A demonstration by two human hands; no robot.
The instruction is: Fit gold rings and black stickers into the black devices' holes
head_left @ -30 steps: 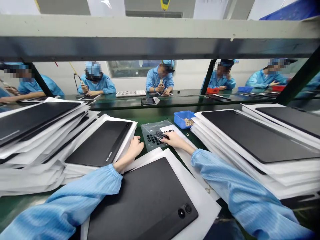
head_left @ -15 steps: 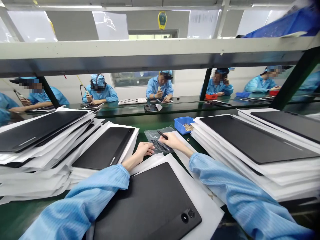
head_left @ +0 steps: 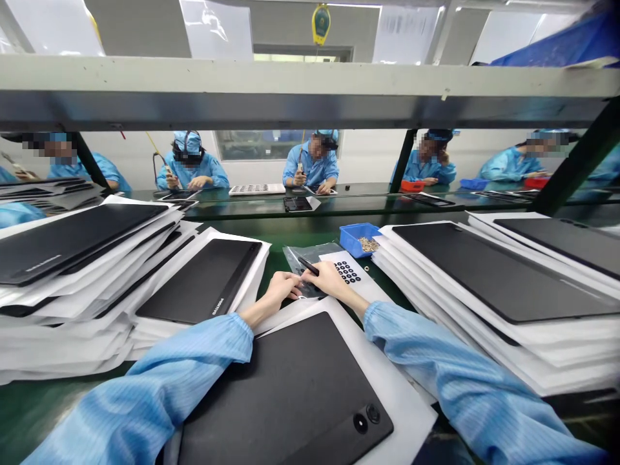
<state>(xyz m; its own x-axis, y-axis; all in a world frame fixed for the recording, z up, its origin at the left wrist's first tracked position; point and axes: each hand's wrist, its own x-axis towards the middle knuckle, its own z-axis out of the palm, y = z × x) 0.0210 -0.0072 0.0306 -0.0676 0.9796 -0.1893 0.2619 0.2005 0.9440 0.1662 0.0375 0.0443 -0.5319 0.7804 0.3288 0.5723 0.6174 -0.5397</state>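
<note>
1. The left hand point(head_left: 279, 290) and right hand point(head_left: 329, 281) sit close together at centre, fingertips nearly meeting; whether the left hand holds anything cannot be told.
2. The right hand pinches black tweezers point(head_left: 309, 266) over a clear plastic bag point(head_left: 296, 258).
3. Just right lies a white card of black rings point(head_left: 347, 272); beyond it, a blue bin point(head_left: 353, 237) of small brass parts.
4. Below the hands, a black tablet back point(head_left: 285, 394) rests on white sheets; stacks of tablets point(head_left: 72, 245) fill the left, more stacks point(head_left: 504, 278) the right.
5. Along the top, co-workers point(head_left: 312, 161) sit across the line.

L hand point(head_left: 282, 290) relaxed, R hand point(head_left: 330, 279) pinching, both reaching fwd, nearly touching.
</note>
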